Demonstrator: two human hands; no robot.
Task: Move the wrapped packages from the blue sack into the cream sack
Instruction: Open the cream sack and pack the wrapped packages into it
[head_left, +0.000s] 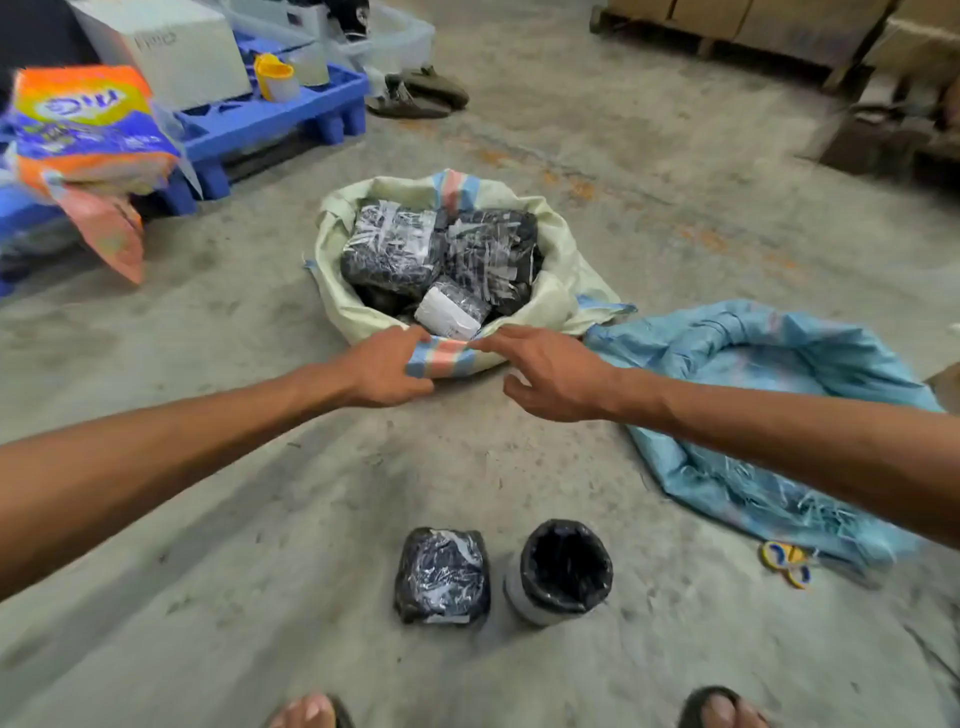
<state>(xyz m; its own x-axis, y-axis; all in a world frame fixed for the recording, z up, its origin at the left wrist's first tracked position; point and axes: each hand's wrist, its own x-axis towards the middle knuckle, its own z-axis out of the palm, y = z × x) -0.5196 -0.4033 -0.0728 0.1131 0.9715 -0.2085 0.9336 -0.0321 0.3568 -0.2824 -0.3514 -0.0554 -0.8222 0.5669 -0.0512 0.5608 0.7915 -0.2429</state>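
- The blue sack (779, 415) lay slumped on the floor (649, 171), under the right forearm.
- The cream sack (558, 291) stood mouth-up, holding wrapped packages (395, 249).
- The left grip (382, 371) grasped the cream sack's near rim; the right grip (550, 376) touched it, fingers released.
- One package (441, 577) lay on the floor nearer the feet, long axis pointing away.

A grey, dusty concrete floor (597, 130) fills the scene under soft, even light. Far left, a blue plastic pallet (270, 117) carries a white box (166, 47) and an orange detergent bag (88, 130). Far right stand wooden pallets (737, 36). Worn shoes (421, 93) lie beside the blue pallet.
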